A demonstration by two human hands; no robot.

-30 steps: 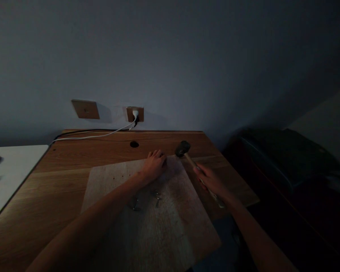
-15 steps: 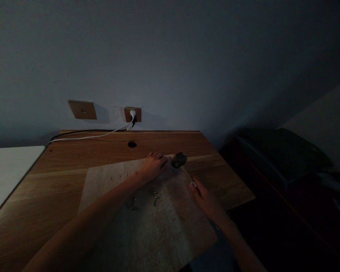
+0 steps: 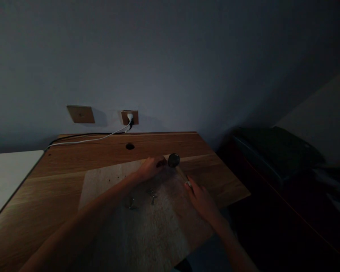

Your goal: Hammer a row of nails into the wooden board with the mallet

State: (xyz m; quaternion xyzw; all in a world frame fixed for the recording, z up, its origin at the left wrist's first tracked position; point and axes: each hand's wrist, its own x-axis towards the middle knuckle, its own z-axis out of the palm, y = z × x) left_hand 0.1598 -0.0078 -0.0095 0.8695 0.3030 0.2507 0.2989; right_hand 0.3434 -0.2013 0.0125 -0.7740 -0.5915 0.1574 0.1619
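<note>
In my right hand (image 3: 201, 200) is a mallet with a dark round head (image 3: 173, 160); my fingers wrap round its pale wooden handle (image 3: 182, 174). The head is right beside the fingers of my left hand (image 3: 153, 167), near the far edge of a pale wooden board (image 3: 150, 230). My left fingers are curled together at the board, and what they pinch, if anything, is too dark and small to name. Nearer to me, small shiny metal pieces (image 3: 153, 197) like nails or screws lie loose on the board, with more metal pieces (image 3: 132, 204) left of them.
The board rests on a wooden desk (image 3: 62, 192) with a round cable hole (image 3: 130, 146). Cables (image 3: 85, 141) run along the back to a wall socket (image 3: 129, 117). At the left is a white surface (image 3: 11, 170); dark bulky items (image 3: 280, 151) stand at the right.
The mallet head has tipped and come slightly left, closer to my left fingers, which look more tightly curled. The whole view has shifted a little.
</note>
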